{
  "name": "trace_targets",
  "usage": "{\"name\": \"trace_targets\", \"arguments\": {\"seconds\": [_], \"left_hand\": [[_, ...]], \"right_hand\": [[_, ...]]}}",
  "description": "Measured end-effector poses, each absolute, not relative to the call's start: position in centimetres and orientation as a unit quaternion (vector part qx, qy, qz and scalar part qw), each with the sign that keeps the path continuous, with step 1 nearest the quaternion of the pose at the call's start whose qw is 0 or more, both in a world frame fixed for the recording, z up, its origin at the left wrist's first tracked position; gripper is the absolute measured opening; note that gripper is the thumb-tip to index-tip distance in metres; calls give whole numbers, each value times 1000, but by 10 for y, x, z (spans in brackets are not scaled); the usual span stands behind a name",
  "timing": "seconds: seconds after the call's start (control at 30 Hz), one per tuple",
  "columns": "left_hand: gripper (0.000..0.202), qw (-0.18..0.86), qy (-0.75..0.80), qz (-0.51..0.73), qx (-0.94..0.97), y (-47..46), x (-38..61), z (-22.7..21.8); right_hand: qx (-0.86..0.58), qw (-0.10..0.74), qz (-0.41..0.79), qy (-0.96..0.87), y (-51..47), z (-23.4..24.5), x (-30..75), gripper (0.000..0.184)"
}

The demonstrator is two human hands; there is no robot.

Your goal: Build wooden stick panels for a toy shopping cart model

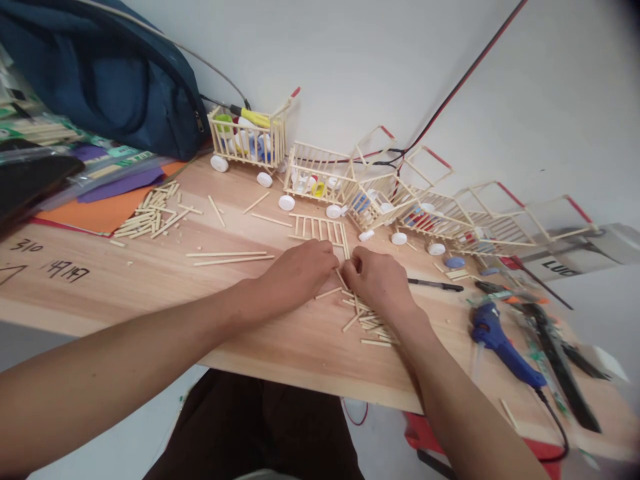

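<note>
Near the middle of the table my left hand [309, 268] is closed, its fingertips pinched at a thin wooden stick [341, 279]. Close beside it, my right hand [380, 279] is curled shut. What its fingers hold, if anything, is hidden. Just beyond both hands lies a flat ladder-like frame of sticks [317, 229], partly covered by my left hand. Short cut sticks [373, 325] are scattered under and in front of my right hand. Two long sticks [230, 258] lie left of my left hand.
Several stick-built carts with white wheels, including a filled cart [250, 140], line the wall. A pile of short sticks [155, 213] lies left, near a blue bag [115, 80]. At right are a black pen [435, 285], a blue glue gun [505, 343] and its cord.
</note>
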State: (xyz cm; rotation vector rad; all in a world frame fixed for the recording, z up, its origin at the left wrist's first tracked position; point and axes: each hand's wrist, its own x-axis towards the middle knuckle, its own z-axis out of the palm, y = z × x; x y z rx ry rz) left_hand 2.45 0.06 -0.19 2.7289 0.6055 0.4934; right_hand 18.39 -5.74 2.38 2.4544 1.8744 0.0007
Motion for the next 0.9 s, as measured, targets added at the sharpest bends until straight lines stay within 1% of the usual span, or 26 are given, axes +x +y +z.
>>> {"name": "trace_targets", "arguments": {"seconds": [0.27, 0.5, 0.9], "left_hand": [[23, 167, 230, 143, 948, -1, 26, 6], [23, 149, 210, 174, 950, 1, 25, -1], [23, 147, 217, 166, 951, 1, 24, -2]], "right_hand": [[799, 0, 8, 602, -56, 18, 184, 24], [798, 0, 11, 602, -57, 17, 183, 24], [787, -37, 2, 616, -58, 14, 188, 21]]}}
